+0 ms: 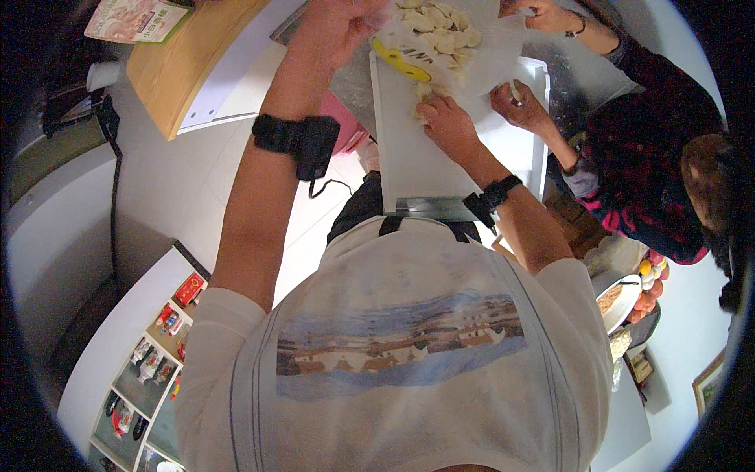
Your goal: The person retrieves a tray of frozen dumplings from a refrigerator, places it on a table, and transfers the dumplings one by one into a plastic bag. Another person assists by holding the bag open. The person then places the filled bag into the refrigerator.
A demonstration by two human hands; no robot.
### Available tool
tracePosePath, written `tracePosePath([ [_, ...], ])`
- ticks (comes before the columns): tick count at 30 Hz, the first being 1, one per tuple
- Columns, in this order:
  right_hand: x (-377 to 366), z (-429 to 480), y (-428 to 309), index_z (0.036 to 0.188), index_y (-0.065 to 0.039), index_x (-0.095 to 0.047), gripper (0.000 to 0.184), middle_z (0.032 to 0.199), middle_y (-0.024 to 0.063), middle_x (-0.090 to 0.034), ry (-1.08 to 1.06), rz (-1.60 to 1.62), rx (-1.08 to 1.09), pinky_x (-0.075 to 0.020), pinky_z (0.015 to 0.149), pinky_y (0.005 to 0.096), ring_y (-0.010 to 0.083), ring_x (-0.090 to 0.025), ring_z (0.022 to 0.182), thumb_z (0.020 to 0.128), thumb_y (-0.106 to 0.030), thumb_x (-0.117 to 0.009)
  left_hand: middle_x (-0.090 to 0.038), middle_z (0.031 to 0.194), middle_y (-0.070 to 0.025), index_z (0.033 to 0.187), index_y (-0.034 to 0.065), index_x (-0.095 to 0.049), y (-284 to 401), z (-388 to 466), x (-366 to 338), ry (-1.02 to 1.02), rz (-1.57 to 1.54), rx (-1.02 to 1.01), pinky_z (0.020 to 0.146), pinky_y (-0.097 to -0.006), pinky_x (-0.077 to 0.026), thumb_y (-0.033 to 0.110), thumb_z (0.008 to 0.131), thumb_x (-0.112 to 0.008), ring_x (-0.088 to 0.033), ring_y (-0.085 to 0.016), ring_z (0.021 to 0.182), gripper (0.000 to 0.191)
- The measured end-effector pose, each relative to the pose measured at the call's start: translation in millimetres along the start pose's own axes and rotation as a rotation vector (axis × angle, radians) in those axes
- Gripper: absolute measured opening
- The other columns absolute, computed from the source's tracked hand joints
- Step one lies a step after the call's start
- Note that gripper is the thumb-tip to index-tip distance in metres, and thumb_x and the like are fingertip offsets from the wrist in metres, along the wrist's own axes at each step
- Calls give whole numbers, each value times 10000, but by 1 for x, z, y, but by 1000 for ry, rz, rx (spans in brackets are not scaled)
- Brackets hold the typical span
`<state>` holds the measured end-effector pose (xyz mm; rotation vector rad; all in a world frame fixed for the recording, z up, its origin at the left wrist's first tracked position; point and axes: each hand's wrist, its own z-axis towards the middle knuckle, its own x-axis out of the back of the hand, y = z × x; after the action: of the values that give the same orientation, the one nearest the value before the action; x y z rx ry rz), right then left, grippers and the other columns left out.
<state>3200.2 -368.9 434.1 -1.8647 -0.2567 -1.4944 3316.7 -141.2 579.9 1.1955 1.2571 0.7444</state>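
A clear plastic bag (495, 50) with a yellow print spans the far end of a white drawer-like tray (407, 171). Pale dumplings (439, 26) lie heaped in it. At the upper left, my left hand (348, 29) grips the bag's near-left edge; its fingertips are blurred. My right hand (449, 127) reaches down into the tray, fingers bent against floury, pale bits (427, 94) just below the bag. Whether it pinches a dumpling is hidden by the fingers. A co-worker's hand (519, 106) holds one dumpling (516, 91), and their other hand (540, 15) is at the bag's right edge.
The co-worker's sleeve (643, 141) borders the tray on the right. A wooden tabletop (194, 53) bearing a printed package (138, 20) juts in at the upper left. Shelves with small items (144, 366) stand lower left. A bowl of filling (616, 301) sits at right.
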Motion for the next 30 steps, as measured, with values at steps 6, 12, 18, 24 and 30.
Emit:
tracePosePath([
  [6,-19,-24,11,1092,-100,-569,302,1235,118,-532,-69,-144,45,-519,861,390,292,-517,1146,810,-203,-592,-607,1166,-55,1301,45,-515,-16,-46,-10,98,61,150,829,-287,-509,52,821,-657,-588,-167,1022,501],
  [12,5,-16,2,1270,-178,-528,639,1329,183,-416,341,-67,-69,-389,979,523,382,-439,1189,723,-446,-723,-580,1215,-59,1316,49,-502,-29,-65,-20,84,-62,120,862,-298,-511,34,820,-649,-577,-173,1057,518],
  [18,3,6,-34,1318,-194,-491,799,1326,239,-399,126,114,-78,-378,977,515,409,-426,1195,659,-579,-727,-584,1209,-75,1308,50,-503,-38,-59,-16,99,-47,94,872,-314,-509,22,820,-649,-586,-182,1055,510],
  [24,-10,-11,-37,1207,-176,-539,620,1310,172,-436,127,-18,123,-472,843,479,361,-477,1138,692,-471,-720,-547,1273,-83,1330,30,-483,-38,-57,-17,86,-32,84,904,-289,-492,17,831,-624,-572,-167,1069,519],
  [30,-27,-8,-32,1189,-98,-546,560,1206,145,-524,-90,59,115,-517,831,437,337,-516,1114,738,-390,-704,-555,1263,-83,1331,17,-479,-39,-59,-10,62,-47,97,869,-283,-508,22,820,-641,-571,-166,1073,536],
])
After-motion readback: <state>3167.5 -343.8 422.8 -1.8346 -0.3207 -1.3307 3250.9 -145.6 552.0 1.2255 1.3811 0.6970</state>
